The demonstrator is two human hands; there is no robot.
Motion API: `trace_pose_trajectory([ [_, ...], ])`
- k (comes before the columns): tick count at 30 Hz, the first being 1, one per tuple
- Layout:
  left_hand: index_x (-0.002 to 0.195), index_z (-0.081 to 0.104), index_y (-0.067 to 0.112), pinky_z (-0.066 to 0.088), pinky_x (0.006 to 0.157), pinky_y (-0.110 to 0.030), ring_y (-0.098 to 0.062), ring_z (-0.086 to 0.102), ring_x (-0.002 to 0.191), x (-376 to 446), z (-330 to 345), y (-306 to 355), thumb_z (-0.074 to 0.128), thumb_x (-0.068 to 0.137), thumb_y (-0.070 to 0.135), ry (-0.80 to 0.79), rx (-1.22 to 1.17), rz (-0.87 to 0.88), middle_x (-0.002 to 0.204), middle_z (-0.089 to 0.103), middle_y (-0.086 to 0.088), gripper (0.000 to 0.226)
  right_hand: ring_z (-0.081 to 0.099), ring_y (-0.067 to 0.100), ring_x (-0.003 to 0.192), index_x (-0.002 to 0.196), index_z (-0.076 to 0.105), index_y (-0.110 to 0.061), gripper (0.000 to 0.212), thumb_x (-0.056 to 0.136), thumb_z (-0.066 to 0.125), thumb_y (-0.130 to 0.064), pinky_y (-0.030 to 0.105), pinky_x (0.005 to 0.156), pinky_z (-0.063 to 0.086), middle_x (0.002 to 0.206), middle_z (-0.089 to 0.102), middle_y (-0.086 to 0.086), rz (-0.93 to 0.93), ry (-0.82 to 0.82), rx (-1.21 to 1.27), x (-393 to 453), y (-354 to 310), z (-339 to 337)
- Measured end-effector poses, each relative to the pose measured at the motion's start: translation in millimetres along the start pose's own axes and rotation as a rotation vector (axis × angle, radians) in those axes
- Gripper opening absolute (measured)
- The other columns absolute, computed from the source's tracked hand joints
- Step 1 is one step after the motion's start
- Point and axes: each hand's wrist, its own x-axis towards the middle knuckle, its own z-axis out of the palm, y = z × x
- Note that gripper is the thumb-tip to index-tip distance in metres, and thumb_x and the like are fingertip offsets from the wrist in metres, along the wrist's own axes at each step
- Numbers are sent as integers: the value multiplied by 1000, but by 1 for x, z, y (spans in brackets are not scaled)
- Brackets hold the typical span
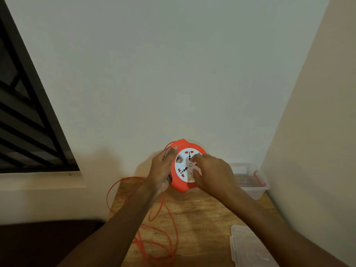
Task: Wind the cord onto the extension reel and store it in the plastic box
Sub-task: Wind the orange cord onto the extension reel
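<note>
The orange extension reel (180, 183) with a white socket face is held up above the wooden table (204, 214), face toward me. My left hand (160, 170) grips its left rim. My right hand (212, 173) has its fingers on the pale winding knob at the centre of the face. The orange cord (169, 228) hangs from the reel's left side and lies in loose loops across the table's left and front. The clear plastic box (256, 189) with a red latch stands at the table's far right against the wall.
A clear plastic lid (248, 247) lies on the table's near right. A white wall rises straight ahead, another closes in on the right. A dark barred window (25, 116) and its sill are on the left.
</note>
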Motion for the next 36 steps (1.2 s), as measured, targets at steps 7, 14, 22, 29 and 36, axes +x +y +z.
trace_pose_trajectory([
  [7,117,74,22,65,70,-38,-31,80,96,1,-10,11,65,96,42,-112,51,-22,111,81,-8,30,60,31,96,99,71,-23,40,66,77,-2,35,53,51,139,48,8,-552,-140,-201,7,10,-13],
  [14,127,69,16,66,78,-45,-35,78,100,-5,-18,12,70,86,49,-155,99,-53,115,79,-13,53,53,34,109,111,69,-36,33,81,70,-21,43,75,51,154,34,8,-702,-184,-441,0,6,-11],
  [22,111,77,21,64,68,-35,-28,80,92,-5,-21,20,71,85,45,-172,123,-42,107,82,-10,36,53,34,109,128,52,-42,44,88,58,-25,44,84,46,139,48,17,-703,-79,-619,1,-8,-8],
  [29,121,72,24,65,77,-41,-31,79,100,-3,-21,19,67,94,46,-159,177,-33,112,81,-5,35,61,34,92,139,41,-32,63,83,71,-36,42,81,45,95,69,13,-526,-71,-545,17,-8,-5],
  [36,124,71,22,65,74,-39,-28,78,102,-4,-18,21,66,97,40,-81,41,24,114,80,-5,33,66,23,101,139,45,-25,63,84,61,-49,36,81,53,120,67,4,379,-128,537,16,-27,1],
])
